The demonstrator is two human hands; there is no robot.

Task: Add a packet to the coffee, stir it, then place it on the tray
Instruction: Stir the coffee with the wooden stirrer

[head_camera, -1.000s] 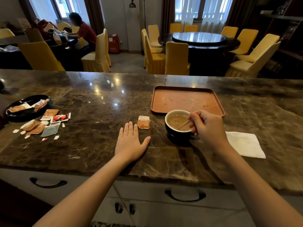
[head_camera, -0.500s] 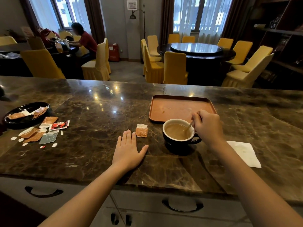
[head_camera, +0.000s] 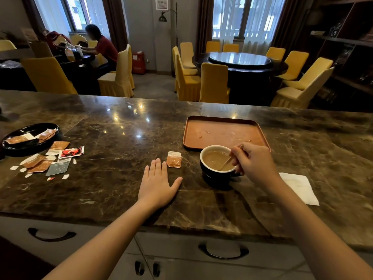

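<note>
Head view: I'm mid-stir, cup [head_camera: 219, 165] on the desk [head_camera: 113, 142] just in front of the tray [head_camera: 223, 133].
Right hand: my right hand [head_camera: 255, 161] is pinched shut on the stirrer [head_camera: 228, 162], its tip down in the coffee [head_camera: 215, 159].
Left hand: my left hand [head_camera: 156, 182] lies flat, fingers spread, holding nothing, just short of the packet [head_camera: 174, 162].
Just changed: a second ago the stirrer lay across the near side of the cup; now it slants in from the right rim, so the stick has swung round. Left hand hasn't budged.
Packet: torn and lying on the desk left of the cup, so I judge the adding is done.
Coffee: pale brown, looks even; stirring seems nearly finished.
Tray: bare but for a few crumbs, touching nothing, cup not yet on it.
Next: lift the stirrer out, take the handle, set the cup on the tray.
Risk: cup is fairly full, a quick lift could slop it.
Nearby: napkin [head_camera: 298, 186] at my right wrist; spare packets [head_camera: 46, 160] far left.
</note>
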